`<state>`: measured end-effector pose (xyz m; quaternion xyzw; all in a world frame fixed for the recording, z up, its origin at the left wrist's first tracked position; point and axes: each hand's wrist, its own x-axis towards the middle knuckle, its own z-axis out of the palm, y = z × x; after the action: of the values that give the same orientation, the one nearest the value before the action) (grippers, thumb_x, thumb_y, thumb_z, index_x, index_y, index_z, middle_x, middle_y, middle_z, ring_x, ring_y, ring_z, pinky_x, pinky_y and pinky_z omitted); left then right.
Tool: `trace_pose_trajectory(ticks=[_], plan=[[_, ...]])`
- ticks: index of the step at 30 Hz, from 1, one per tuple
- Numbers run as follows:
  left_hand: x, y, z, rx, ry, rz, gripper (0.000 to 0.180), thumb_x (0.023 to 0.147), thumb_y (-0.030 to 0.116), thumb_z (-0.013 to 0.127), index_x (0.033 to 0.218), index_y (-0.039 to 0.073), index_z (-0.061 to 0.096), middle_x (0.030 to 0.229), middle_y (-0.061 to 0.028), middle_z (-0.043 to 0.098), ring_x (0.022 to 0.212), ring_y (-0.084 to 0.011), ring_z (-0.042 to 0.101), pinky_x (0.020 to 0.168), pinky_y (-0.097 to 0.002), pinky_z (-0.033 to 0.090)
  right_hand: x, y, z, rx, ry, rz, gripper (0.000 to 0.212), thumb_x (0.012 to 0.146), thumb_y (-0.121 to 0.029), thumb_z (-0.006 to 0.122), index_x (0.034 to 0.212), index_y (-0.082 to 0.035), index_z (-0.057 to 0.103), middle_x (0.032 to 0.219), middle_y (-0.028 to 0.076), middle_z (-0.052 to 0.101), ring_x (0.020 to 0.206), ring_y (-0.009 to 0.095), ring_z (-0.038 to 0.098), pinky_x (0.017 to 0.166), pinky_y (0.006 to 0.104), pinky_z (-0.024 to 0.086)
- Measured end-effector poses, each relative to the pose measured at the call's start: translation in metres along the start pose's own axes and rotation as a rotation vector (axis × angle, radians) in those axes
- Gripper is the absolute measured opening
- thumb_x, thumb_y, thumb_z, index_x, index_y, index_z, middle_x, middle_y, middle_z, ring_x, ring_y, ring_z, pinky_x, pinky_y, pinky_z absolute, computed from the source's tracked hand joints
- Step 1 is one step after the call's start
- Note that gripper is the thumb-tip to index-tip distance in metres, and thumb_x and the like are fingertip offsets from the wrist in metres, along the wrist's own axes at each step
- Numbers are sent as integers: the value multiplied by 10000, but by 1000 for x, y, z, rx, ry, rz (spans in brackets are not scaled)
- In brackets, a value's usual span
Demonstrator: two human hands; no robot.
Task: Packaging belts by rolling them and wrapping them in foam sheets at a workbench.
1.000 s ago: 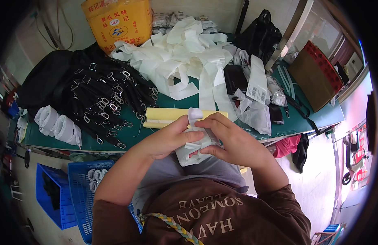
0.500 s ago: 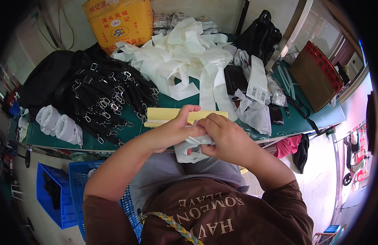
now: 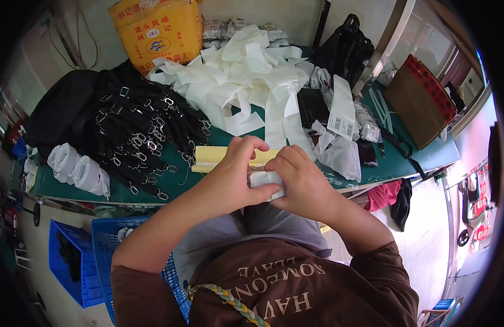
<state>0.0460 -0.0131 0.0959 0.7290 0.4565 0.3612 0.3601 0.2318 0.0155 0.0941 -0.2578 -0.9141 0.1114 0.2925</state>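
White strip bundle (image 3: pixel 267 179): held between both hands, above the lap by the near edge of the table (image 3: pixel 434 155); only its pale, flat face shows, the rest hidden by fingers.
Lap: grey trousers (image 3: pixel 205 234) below the bundle, brown shirt (image 3: pixel 295 278) nearest of all.
Near left, below the table: blue perforated basket (image 3: pixel 106 248), with a blue bin (image 3: pixel 91 272) farther left.
Left hand (image 3: pixel 233 177): thumb laid along the bundle's near side, index finger arched above it; thumb and fingers close on its left end.
Right hand (image 3: pixel 300 177): fingers curled together over the right end, thumb beneath, pinching it.
Step in hand: judged from the two-sided grip, pressing or folding the bundle compact.
Next move calls for: probably a steady left thumb, so that the layers stay tight while the right fingers work.
Near table edge: yellow roll (image 3: pixel 211 155) lying just beyond the hands.
Left of table: two white coils (image 3: pixel 91 175); farther in, black straps (image 3: pixel 137 128) with metal clasps.
Right of table: crumpled white bag (image 3: pixel 339 155), then a white card (image 3: pixel 340 111) beyond it.
Middle, farther: loose heap of white strips (image 3: pixel 235 71).
Far edge: yellow carton (image 3: pixel 159 38) left, black plastic bag (image 3: pixel 347 49) right.
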Motion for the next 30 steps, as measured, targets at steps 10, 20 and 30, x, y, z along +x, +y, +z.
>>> trace_pose_trajectory(ticks=[10, 20, 30], plan=[[22, -22, 1, -264, -197, -134, 390, 754, 248, 723, 954, 37, 464, 788, -64, 577, 625, -91, 493, 538, -246, 397, 2, 13, 4, 72, -127, 160, 395, 537, -100, 675, 903, 11, 575, 869, 133, 579, 846, 297, 506, 754, 370, 440], [44, -51, 8, -395, -233, -378, 400, 781, 333, 693, 993, 52, 503, 803, -64, 580, 715, -116, 533, 596, -239, 423, 14, 29, 4, 386, -420, 463, 370, 654, -134, 632, 970, 47, 564, 831, 168, 604, 759, 263, 588, 708, 337, 463], [-6, -2, 12, 145, 341, 53, 163, 846, 168, 602, 870, 15, 551, 747, -121, 590, 594, -248, 580, 543, -332, 456, 1, 64, 33, 658, -204, 600, 330, 747, -186, 606, 981, 45, 568, 817, 98, 609, 738, 146, 554, 677, 295, 447]])
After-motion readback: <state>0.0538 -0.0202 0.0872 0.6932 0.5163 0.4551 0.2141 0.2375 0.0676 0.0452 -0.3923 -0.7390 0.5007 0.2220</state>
